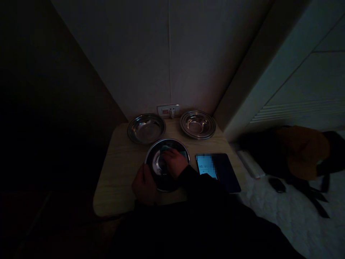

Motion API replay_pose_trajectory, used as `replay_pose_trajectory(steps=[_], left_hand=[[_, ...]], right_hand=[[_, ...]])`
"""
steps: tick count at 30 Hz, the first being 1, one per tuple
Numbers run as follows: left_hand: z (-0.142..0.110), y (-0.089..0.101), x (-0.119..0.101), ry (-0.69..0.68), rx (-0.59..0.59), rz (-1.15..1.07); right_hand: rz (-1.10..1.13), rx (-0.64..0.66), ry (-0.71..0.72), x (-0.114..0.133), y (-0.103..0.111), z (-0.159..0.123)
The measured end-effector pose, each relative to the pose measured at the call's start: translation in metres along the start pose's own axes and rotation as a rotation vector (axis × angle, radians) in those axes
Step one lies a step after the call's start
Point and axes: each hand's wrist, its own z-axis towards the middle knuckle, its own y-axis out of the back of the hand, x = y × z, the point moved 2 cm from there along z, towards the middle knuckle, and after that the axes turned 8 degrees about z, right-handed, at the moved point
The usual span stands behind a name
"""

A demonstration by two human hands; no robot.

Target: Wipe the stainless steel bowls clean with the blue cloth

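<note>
A shiny metal bowl (155, 169) stands near the front of the small wooden table. My left hand (145, 184) is closed on its near-left rim, thumb uppermost. Inside the bowl, my right hand (174, 162) presses a teal cloth (166, 148) against the far inner wall, its fingers closed over it. Part of the cloth shows beyond the fingers; the rest lies under the hand. The dim light and my right sleeve hide the near-right part of the bowl.
Another metal bowl (130, 126) sits at the table's (113, 176) back left, and a stack of metal bowls (198, 137) at the back right. A lit phone (207, 167) lies on a dark tablet (229, 174). Behind is a wall socket (168, 110); a bed (269, 212) with a dark bag adjoins the right.
</note>
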Motion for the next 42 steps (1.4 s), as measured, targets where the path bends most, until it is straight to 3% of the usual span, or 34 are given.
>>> replay_pose_trajectory(steps=[2, 6, 10, 15, 21, 26, 29, 33, 37, 40, 42], left_hand=[[-0.001, 0.0, 0.0, 0.015, 0.003, 0.01], [-0.002, -0.001, 0.003, 0.046, 0.001, 0.028], [-0.004, -0.003, 0.004, 0.036, -0.004, -0.004], [-0.003, -0.003, 0.006, 0.065, 0.005, 0.018], [-0.002, -0.001, 0.0, 0.054, 0.006, 0.004], [0.003, -0.002, 0.005, 0.075, -0.016, 0.027], [0.006, 0.0, 0.011, 0.089, -0.002, 0.032], [0.007, 0.0, 0.012, 0.077, 0.059, -0.036], [0.005, -0.001, 0.017, 0.182, 0.032, -0.031], [0.004, -0.001, 0.024, 0.244, -0.108, 0.002], [0.004, -0.002, 0.027, 0.219, -0.131, 0.016]], right_hand=[[-0.016, -0.017, -0.036, 0.0, -0.001, -0.001], [0.008, 0.035, 0.075, 0.002, -0.002, -0.003], [-0.013, 0.0, -0.034, 0.002, -0.001, -0.003], [0.016, 0.041, 0.099, 0.006, -0.007, -0.009], [-0.012, -0.019, -0.07, -0.013, 0.003, -0.001], [0.101, 0.109, 0.144, 0.017, -0.015, -0.008], [0.185, 0.182, 0.241, 0.022, -0.017, -0.015], [0.26, 0.078, 0.111, 0.017, -0.01, -0.003], [0.363, -0.028, -0.093, 0.033, -0.017, 0.004], [0.358, 0.12, -0.007, 0.044, -0.023, -0.012], [0.277, 0.23, 0.074, 0.038, -0.019, -0.028]])
